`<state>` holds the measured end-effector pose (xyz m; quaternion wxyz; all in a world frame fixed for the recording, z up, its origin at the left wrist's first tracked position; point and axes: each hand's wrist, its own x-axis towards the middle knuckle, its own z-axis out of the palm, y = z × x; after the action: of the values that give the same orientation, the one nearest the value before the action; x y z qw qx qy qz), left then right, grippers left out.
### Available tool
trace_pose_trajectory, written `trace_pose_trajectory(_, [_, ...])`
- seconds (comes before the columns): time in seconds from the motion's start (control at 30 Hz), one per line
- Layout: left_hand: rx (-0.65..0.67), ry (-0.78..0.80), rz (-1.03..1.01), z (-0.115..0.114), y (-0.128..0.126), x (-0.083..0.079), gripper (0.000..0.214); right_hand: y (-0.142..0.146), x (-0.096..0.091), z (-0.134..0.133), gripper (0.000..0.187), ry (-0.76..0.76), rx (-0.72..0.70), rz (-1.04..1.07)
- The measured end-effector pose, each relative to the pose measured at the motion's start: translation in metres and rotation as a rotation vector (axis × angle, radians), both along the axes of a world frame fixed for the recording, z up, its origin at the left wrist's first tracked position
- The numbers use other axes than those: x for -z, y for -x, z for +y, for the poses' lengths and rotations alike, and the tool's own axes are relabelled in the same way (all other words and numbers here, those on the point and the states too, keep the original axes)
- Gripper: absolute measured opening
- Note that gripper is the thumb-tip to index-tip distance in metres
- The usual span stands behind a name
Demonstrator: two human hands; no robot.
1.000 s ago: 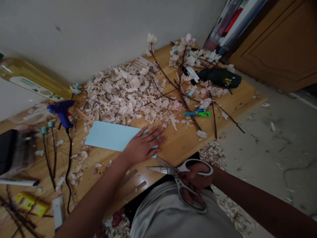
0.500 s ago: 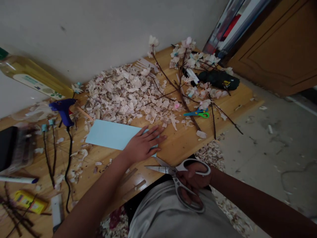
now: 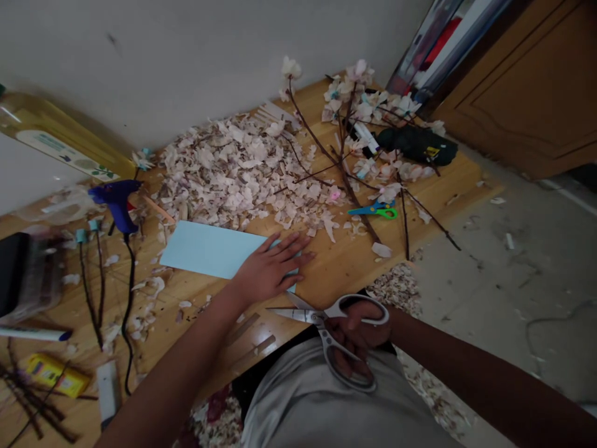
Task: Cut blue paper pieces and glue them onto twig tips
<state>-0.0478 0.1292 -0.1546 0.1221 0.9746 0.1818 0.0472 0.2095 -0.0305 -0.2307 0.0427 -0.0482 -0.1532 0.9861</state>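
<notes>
Flat on the wooden table lies a light blue strip of paper (image 3: 209,249). My left hand (image 3: 268,267) rests palm down over its right end, fingers stretched out and slightly apart. In my right hand (image 3: 357,330) are large scissors (image 3: 321,318) with grey-white handles, my fingers through both loops. Their blades are spread and point left, just below the paper's lower right corner and my left hand.
Behind the paper spreads a heap of pale dried petals (image 3: 233,168). Blossom branches (image 3: 347,180), small blue-green scissors (image 3: 373,210) and a dark green bundle (image 3: 417,145) lie right. At left are a blue glue gun (image 3: 119,202), an oil bottle (image 3: 65,140) and a yellow box (image 3: 58,374).
My right hand and the large scissors have shifted slightly left, the blades still spread. My left hand stays on the paper. The whole view has tilted a little.
</notes>
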Motion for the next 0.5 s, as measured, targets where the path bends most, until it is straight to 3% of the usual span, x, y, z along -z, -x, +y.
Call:
trace_pose_trajectory(0.2, [-0.003, 0.022, 0.002, 0.001, 0.0, 0.0, 0.053, -0.017, -0.006, -0.005, 0.042, 0.083, -0.01, -0.062])
trace_pose_trajectory(0.5, [-0.005, 0.105, -0.018, 0.003, 0.002, -0.002, 0.048, -0.044, 0.005, -0.005, 0.038, 0.044, 0.074, -0.012])
